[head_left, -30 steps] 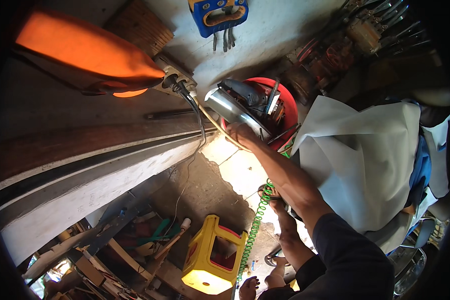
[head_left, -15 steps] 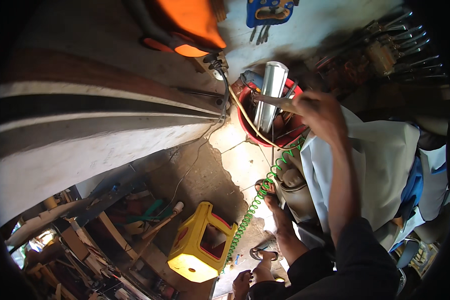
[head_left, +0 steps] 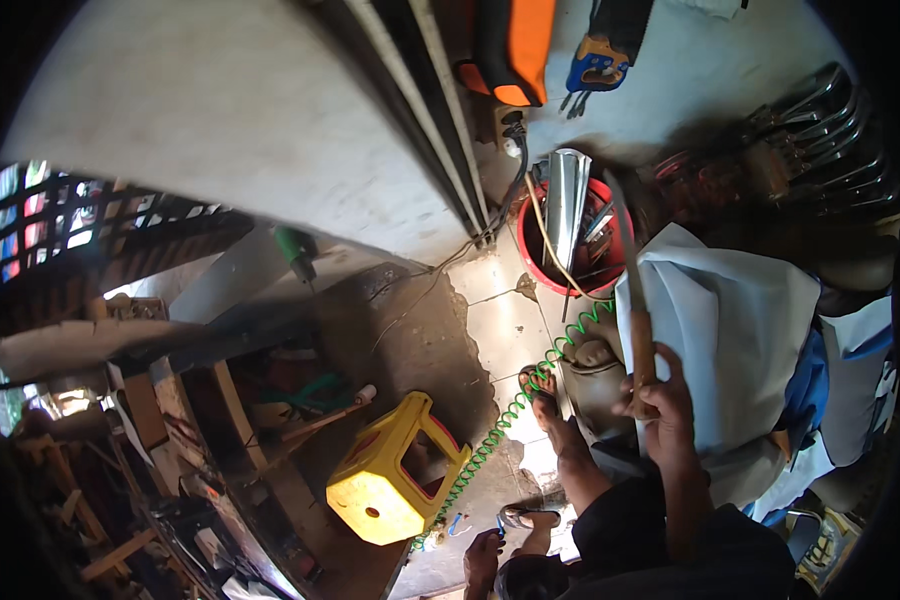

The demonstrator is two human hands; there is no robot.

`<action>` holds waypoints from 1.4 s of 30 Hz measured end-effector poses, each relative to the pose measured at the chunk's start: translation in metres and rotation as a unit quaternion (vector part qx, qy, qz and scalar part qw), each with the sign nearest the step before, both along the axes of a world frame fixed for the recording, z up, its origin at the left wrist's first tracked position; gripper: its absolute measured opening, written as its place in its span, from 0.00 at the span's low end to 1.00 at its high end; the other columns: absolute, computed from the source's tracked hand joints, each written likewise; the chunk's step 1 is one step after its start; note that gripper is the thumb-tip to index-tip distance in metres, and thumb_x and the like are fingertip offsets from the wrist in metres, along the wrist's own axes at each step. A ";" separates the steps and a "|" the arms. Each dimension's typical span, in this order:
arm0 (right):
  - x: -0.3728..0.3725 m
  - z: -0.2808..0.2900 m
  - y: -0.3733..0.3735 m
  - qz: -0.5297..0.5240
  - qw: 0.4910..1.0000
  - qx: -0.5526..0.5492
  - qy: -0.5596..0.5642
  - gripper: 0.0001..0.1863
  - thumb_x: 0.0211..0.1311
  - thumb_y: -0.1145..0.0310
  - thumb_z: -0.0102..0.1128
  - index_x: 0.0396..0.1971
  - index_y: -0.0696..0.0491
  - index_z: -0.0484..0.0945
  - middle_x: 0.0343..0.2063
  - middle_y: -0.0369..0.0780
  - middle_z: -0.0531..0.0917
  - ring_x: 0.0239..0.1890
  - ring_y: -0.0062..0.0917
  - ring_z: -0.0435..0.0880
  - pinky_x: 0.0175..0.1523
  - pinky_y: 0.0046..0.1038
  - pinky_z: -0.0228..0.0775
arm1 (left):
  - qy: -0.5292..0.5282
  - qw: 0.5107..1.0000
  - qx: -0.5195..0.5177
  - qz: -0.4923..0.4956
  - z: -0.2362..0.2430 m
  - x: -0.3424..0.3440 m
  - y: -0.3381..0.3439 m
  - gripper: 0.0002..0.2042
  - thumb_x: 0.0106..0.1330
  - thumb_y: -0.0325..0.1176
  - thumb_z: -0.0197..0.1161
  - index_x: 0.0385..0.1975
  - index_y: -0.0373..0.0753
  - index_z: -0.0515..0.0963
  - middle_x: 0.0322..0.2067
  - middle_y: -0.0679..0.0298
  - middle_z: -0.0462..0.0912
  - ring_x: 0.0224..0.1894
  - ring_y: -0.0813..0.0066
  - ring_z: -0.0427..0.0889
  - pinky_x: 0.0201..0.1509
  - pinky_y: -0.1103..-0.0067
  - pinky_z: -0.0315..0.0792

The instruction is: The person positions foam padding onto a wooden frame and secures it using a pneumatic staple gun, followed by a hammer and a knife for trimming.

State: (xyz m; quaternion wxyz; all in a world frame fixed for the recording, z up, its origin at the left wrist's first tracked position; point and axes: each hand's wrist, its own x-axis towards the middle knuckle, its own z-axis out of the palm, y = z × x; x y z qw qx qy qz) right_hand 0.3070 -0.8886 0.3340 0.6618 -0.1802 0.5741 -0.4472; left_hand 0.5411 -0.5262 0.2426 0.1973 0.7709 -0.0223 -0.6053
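the partly tiled floor point(head_left: 495, 325) carries a yellow stool point(head_left: 390, 485) and red bucket point(head_left: 536, 264).

Floor tiles point(head_left: 498, 325): I see bright glare
Wood scraps point(head_left: 118, 556): dim to me
Wall point(head_left: 220, 130): fades into black rim

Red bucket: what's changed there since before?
The right hand left the red bucket, drawing back toward the body, and now holds a wooden-handled blade. The shiny metal sheet swung from the bucket's left side toward its far side. The yellow stool and green coiled hose stayed put.
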 end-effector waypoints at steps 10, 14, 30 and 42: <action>0.064 0.014 0.249 0.202 0.947 0.177 -0.173 0.14 0.54 0.75 0.56 0.43 0.49 0.72 0.32 0.37 0.77 0.34 0.30 0.81 0.45 0.43 0.79 | -0.048 0.980 -0.067 0.181 -0.003 -0.041 0.201 0.17 0.75 0.36 0.55 0.54 0.30 0.78 0.44 0.53 0.87 0.43 0.66 0.88 0.45 0.73 0.82; 0.110 0.041 0.354 0.312 0.919 0.212 -0.113 0.08 0.60 0.71 0.59 0.36 0.50 0.70 0.19 0.36 0.73 0.19 0.27 0.77 0.29 0.37 0.76 | -0.102 0.942 -0.048 0.317 -0.011 -0.082 0.366 0.17 0.74 0.38 0.56 0.53 0.33 0.81 0.40 0.55 0.88 0.38 0.69 0.87 0.41 0.75 0.82; 0.250 0.073 0.661 0.911 0.328 -0.229 0.104 0.16 0.62 0.59 0.66 0.39 0.58 0.80 0.25 0.39 0.82 0.27 0.24 0.80 0.36 0.29 0.72 | 0.001 0.388 0.023 0.922 -0.042 -0.400 0.568 0.06 0.68 0.32 0.60 0.38 0.40 0.81 0.25 0.66 0.80 0.22 0.74 0.80 0.21 0.77 0.74; 0.366 0.030 0.824 0.889 0.022 -0.381 0.254 0.25 0.61 0.49 0.63 0.47 0.56 0.77 0.37 0.56 0.84 0.44 0.53 0.84 0.50 0.45 0.73 | -0.071 0.551 0.182 0.811 -0.014 -0.230 0.572 0.19 0.65 0.35 0.52 0.51 0.42 0.84 0.49 0.51 0.86 0.54 0.52 0.84 0.61 0.67 0.74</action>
